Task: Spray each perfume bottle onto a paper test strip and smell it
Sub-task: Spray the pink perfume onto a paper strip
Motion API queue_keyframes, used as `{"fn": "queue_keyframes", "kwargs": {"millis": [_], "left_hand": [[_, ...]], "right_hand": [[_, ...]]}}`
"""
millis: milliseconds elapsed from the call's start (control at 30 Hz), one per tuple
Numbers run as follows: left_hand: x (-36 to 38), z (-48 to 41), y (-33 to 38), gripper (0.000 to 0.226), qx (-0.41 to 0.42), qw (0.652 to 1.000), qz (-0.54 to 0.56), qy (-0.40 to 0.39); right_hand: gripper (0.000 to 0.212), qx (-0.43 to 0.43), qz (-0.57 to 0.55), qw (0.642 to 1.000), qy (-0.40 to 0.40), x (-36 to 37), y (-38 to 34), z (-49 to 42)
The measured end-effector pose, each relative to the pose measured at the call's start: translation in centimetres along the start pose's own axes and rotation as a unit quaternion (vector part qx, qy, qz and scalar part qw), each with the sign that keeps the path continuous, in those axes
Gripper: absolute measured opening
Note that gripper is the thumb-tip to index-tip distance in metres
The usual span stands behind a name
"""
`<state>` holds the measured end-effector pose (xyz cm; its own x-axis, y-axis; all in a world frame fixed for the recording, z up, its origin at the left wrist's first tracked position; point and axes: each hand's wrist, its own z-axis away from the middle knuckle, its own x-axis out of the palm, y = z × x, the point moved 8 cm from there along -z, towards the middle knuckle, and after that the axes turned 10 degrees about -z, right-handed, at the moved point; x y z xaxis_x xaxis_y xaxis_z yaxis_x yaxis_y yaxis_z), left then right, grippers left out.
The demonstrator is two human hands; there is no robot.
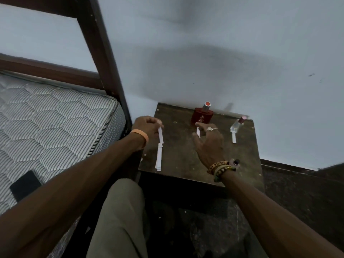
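A red perfume bottle (pixel 202 115) with a silver, red-topped cap stands at the back of a small dark wooden table (pixel 182 153). A clear bottle (pixel 237 125) with a pink cap stands at the back right. My left hand (pixel 147 125) pinches the top of a white paper strip (pixel 160 135) at the table's left side. My right hand (pixel 209 142) hovers with spread fingers just in front of the red bottle, partly covering a strip (pixel 198 132). Another strip (pixel 234 137) lies before the clear bottle.
More white strips (pixel 159 157) lie along the table's left edge. A mattress (pixel 55 123) in a dark wooden bed frame (pixel 104 53) stands close on the left, with a black phone (pixel 25 185) on it. A pale wall rises behind the table. My knee (pixel 122 202) is below.
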<state>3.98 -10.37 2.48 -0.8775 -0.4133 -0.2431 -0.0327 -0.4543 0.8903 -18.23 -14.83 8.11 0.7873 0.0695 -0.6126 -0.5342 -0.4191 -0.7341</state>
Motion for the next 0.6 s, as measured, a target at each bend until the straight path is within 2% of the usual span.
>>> {"fn": "queue_keyframes", "kwargs": {"millis": [67,233,333,467,600], "left_hand": [[-2.2,-1.0,-1.0,0.003,-0.03,0.999,0.013,0.017],[-3.7,-2.6,-3.9,0.01,-0.086,0.996,0.017,0.016],[-3.1,-2.9,-4.6,0.012,-0.086,0.996,0.016,0.013],[-2.1,-4.1,-5.4,0.001,-0.075,0.997,0.032,0.004],[-1.4,-4.5,-5.6,0.003,-0.071,0.996,0.046,-0.007]], "right_hand": [[0.035,0.049,-0.027,0.997,-0.06,3.5,-0.1,-0.7],[0.043,0.114,-0.005,0.979,-0.17,10.6,0.2,-1.4],[0.047,0.129,0.008,0.972,-0.197,13.2,0.4,-1.6],[0.049,0.126,0.023,0.967,-0.222,15.1,0.2,-2.3],[0.03,0.106,0.021,0.966,-0.234,17.0,-0.6,-3.0]]}}
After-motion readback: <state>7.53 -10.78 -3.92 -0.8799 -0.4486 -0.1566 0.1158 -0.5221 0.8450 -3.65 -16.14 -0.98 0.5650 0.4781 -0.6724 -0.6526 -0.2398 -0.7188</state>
